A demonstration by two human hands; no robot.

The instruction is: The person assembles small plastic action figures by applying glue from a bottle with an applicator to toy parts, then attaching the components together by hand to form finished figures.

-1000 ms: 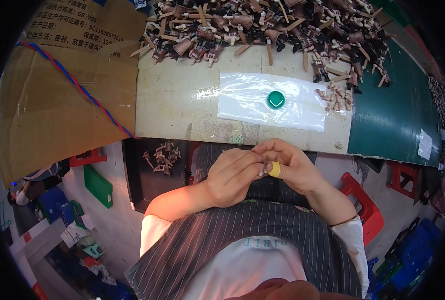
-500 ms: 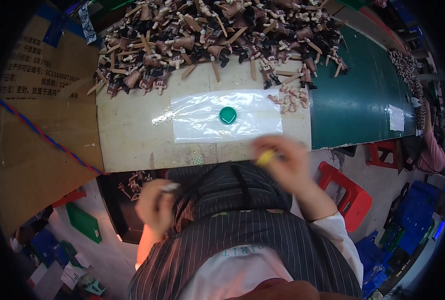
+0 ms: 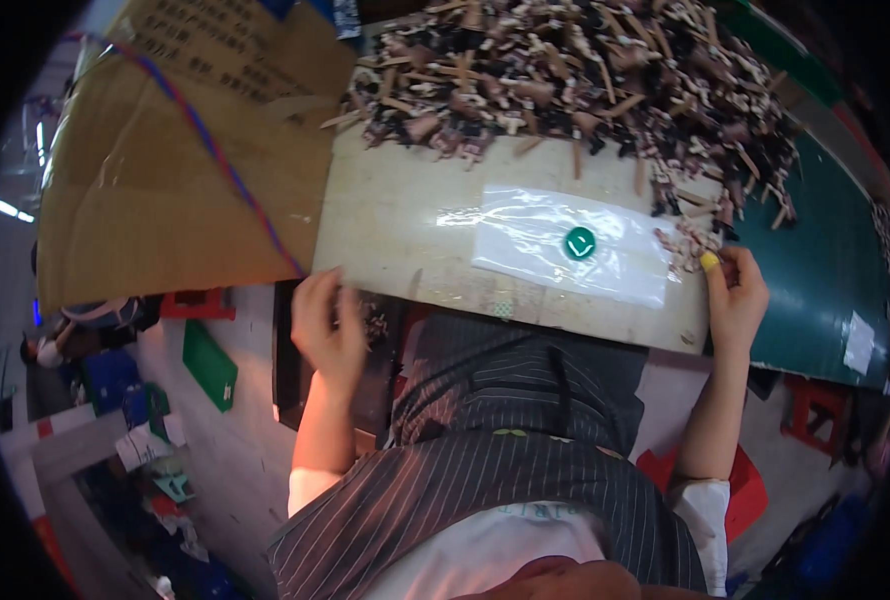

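Note:
My right hand [image 3: 738, 300] is at the right side of the table, with a yellow wrap [image 3: 708, 261] on one fingertip. Its fingers are bent closely together at a small pile of pale, pinkish pieces [image 3: 687, 243]; whatever lies between the tips is too small to make out. Near the table's front left edge, my left hand [image 3: 327, 328] hangs with thumb and fingers apart, slightly blurred, and nothing shows in it. Between the hands lies a clear plastic sheet [image 3: 525, 255] with a round green disc-shaped object [image 3: 580, 243] on it.
A large heap of small figurines [image 3: 565, 80] with flat wooden-coloured strips covers the far side. A cardboard box [image 3: 195, 170] stands at the left, crossed by a red-and-blue cord [image 3: 210, 140]. Below the front edge sits a dark tray [image 3: 290, 370]. A red stool [image 3: 748, 495] is at the right.
My right hand has moved from the table's front edge out to the pale pieces. My left hand has risen toward the table edge; the whitish thing at its fingers no longer shows. The view has shifted left.

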